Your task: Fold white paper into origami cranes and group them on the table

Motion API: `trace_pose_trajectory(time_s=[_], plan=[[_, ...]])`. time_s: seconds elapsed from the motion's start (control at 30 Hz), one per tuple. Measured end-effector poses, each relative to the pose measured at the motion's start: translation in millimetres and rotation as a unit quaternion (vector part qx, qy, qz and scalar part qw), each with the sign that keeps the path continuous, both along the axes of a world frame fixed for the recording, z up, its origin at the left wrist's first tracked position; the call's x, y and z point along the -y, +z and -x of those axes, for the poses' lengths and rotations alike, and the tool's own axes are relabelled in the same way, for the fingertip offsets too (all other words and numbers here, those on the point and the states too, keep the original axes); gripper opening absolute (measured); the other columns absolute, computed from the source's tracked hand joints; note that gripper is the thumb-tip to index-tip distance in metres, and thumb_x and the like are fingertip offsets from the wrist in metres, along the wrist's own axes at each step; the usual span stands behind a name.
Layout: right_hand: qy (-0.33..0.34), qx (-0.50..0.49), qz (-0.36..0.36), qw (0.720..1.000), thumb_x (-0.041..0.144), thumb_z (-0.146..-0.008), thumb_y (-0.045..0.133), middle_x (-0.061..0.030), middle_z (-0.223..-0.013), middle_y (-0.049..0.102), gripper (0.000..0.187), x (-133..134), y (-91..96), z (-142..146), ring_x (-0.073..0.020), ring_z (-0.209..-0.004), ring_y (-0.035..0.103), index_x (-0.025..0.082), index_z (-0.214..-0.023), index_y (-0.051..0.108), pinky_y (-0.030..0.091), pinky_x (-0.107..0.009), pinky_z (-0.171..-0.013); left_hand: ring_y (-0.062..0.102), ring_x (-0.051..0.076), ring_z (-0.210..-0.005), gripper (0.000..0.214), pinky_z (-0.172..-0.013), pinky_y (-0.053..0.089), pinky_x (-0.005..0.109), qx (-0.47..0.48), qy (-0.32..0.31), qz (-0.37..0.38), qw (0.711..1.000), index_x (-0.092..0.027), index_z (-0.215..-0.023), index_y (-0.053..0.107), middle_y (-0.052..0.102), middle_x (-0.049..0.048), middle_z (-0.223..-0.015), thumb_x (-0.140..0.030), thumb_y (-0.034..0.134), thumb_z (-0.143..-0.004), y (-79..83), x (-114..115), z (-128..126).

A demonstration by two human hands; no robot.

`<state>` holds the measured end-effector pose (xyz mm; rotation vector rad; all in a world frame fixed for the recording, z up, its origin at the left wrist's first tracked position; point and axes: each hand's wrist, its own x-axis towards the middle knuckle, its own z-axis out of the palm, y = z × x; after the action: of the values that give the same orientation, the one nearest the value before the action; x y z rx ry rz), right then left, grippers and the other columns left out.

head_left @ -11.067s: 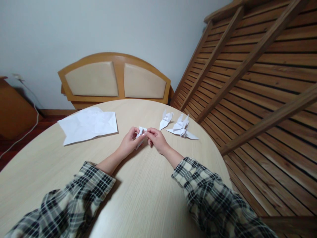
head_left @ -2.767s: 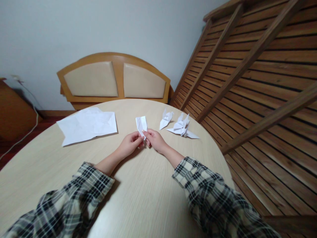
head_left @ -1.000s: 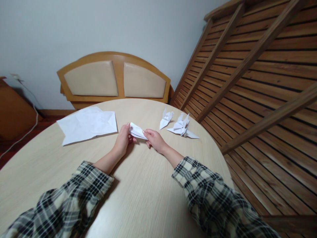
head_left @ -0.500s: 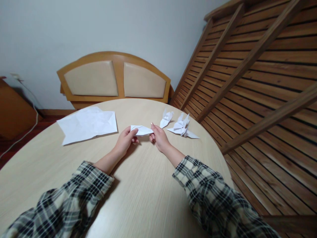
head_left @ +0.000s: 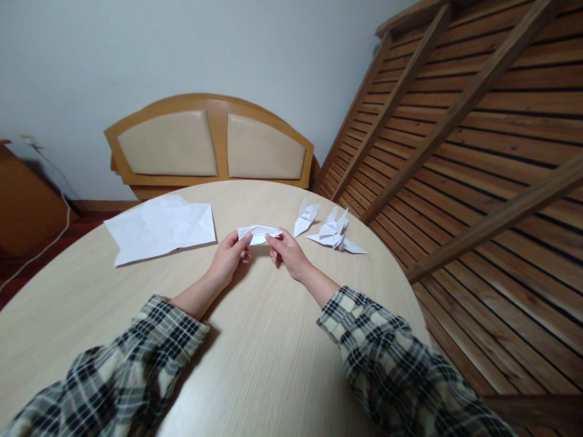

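Between my two hands is a narrow piece of folded white paper, held just above the table. My left hand pinches its left end, thumb on top and fingers curled beneath. On the other end, my right hand presses its thumb onto the near face, with the fingers bent under the paper. To the right of my right hand lie several white origami cranes: one crane sits apart, and a cluster of cranes overlaps beside it.
A stack of creased white paper sheets lies on the left of the round, pale wooden table. Beyond its far edge stands a padded headboard against the wall. A slatted wooden frame leans along the right side.
My right thumb has come down from its raised position onto the folded paper, and the right hand has shifted slightly left. My left hand stays pinched on its end.
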<state>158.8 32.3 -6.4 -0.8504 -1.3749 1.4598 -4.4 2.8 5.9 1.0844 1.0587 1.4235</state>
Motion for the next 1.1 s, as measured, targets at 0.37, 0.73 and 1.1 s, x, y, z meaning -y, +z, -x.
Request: trace_pose_trajectory(time_s=[0.37,0.73,1.1], plan=[[-0.052,-0.017,-0.001,0.998,0.065,-0.082,0.063,0.0099,-0.046,0.044,0.046,-4.8,-5.7,0.4,-0.0082,-0.039,0.038,0.023,-0.076,0.047,0.024,-0.022,-0.039,0.054,0.012,-0.062,0.034,-0.058,0.044,0.025,-0.157,-0.113,-0.027,0.981,-0.015,-0.087,0.063,0.062,0.0007,-0.073,-0.040,0.079,-0.072,-4.7,2.8,-1.2],[-0.079,-0.005,-0.006,0.997,0.053,-0.087,0.064,0.0091,-0.054,0.051,0.033,-7.2,-7.1,1.1,-0.0090,-0.041,0.043,0.023,-0.098,0.054,0.025,-0.020,-0.040,0.054,0.013,-0.058,0.027,-0.056,0.044,0.026,-0.160,-0.141,-0.036,0.976,-0.015,-0.076,0.061,0.059,0.0019,-0.065,-0.041,0.065,-0.080,1.2,4.5,-3.5],[-0.033,0.048,-0.047,0.997,0.040,-0.091,0.063,0.0104,-0.062,0.052,0.071,-0.1,-7.1,2.0,-0.0081,-0.041,0.048,0.025,-0.152,0.032,0.036,-0.019,-0.038,0.051,0.010,-0.041,0.024,-0.042,0.037,0.023,-0.166,-0.117,-0.020,0.979,-0.017,-0.084,0.054,0.057,-0.0021,-0.053,-0.040,0.062,-0.086,-3.0,5.5,-4.6]])
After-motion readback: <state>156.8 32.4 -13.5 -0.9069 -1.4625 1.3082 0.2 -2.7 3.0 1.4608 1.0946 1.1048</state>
